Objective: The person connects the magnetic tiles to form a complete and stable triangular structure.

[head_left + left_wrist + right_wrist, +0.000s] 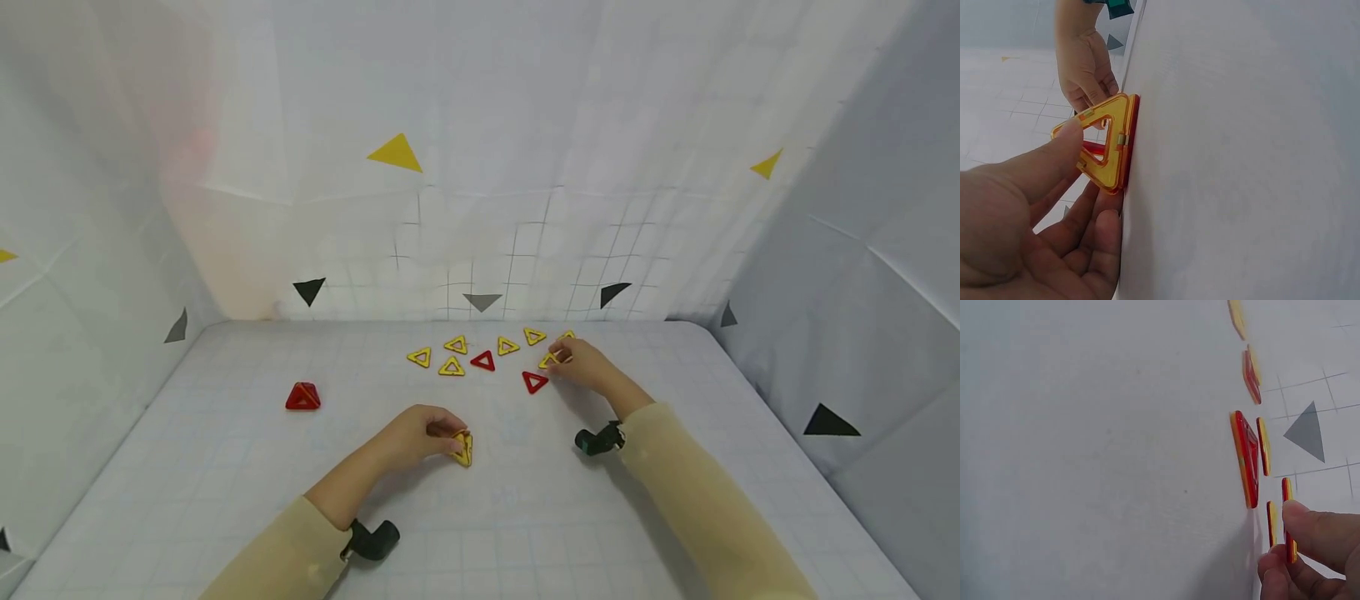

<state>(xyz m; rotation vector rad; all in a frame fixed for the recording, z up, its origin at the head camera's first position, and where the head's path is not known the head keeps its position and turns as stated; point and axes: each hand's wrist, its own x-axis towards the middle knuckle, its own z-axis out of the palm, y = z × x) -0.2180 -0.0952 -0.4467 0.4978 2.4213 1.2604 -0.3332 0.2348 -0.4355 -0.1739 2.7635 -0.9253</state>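
Observation:
My left hand (416, 435) pinches a yellow triangular magnetic tile piece (1116, 169) between thumb and fingers, low over the table. It looks like more than one tile joined, with a red edge along its base in the left wrist view. Farther back on the right, my right hand (587, 368) pinches a triangular tile (1290, 544) by its faces, thumb on one side. That tile shows yellow in the head view and a red-and-yellow edge in the right wrist view. A red triangular tile (534, 374) lies beside the right fingertips.
Several yellow triangular tiles (452, 373) lie flat toward the table's back, with another red tile (476, 361) among them. On the left stands a small red pyramid of tiles (303, 404). White sheets (480, 233) with printed triangles enclose the white table (525, 533).

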